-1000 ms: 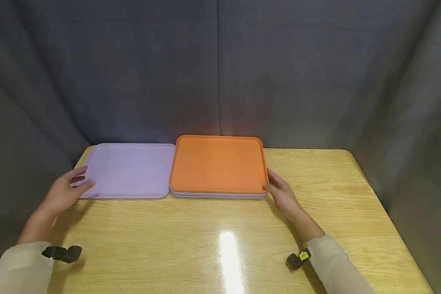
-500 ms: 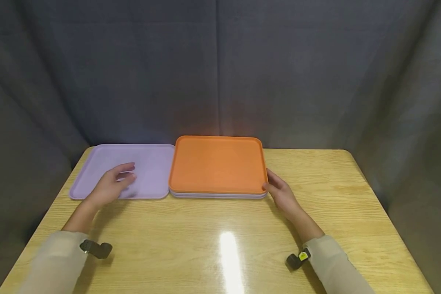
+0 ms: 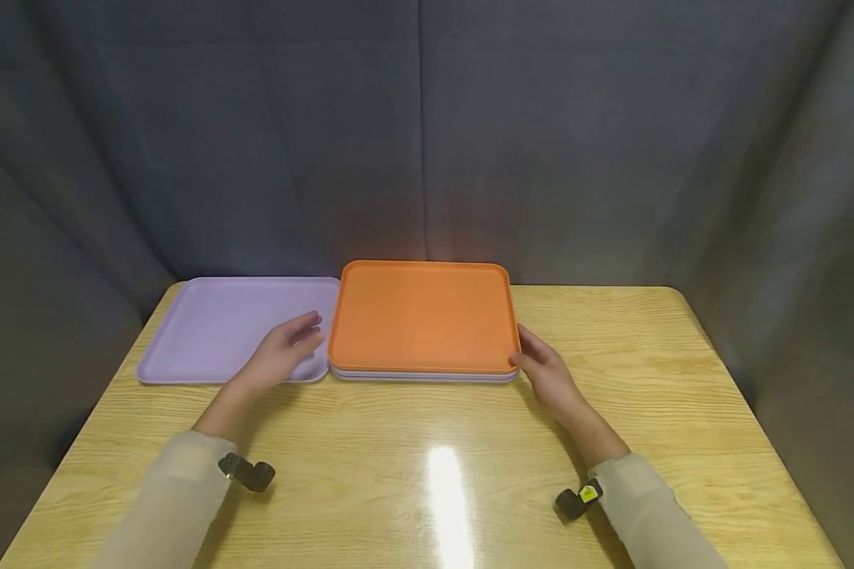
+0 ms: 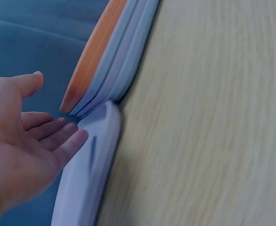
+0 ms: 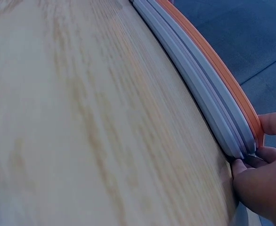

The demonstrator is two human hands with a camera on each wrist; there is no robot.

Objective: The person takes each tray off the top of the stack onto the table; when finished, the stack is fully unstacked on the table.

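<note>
my left hand [image 3: 282, 356] hovers flat and loose over lilac tray [image 3: 213, 328]; right hand [image 3: 546, 373] pinches orange tray [image 3: 421, 316] edge.

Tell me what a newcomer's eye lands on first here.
The bright orange tray at the middle back of the wooden table, topping a stack of pale lilac trays. The right hand grips that stack's near right corner. To its left lies a single lilac tray, with the left hand open over its right end.
</note>
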